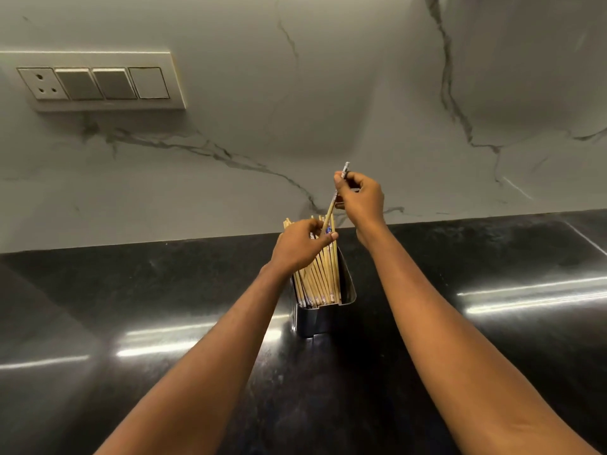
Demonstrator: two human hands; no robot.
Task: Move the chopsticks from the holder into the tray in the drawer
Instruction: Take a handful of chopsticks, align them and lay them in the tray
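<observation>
My right hand (361, 198) is raised, fingers pinched on one pale wooden chopstick (331, 205) drawn partly above the bundle. Below and beside it, my left hand (300, 246) curls over the remaining bamboo chopsticks (320, 277), gripping their tops, in the shiny rectangular steel holder (323, 318) beneath it on the glossy black counter (164, 290).

The left hand (300, 246) covers the upper ends of the chopsticks (320, 277); their lower ends are sunk inside the holder (323, 318).

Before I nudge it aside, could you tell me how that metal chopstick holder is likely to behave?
The metal holder looks tall and narrow, so it may tip. The chopsticks lean toward the back, probably shifting weight. On the glossy black counter it would likely slide.
</observation>
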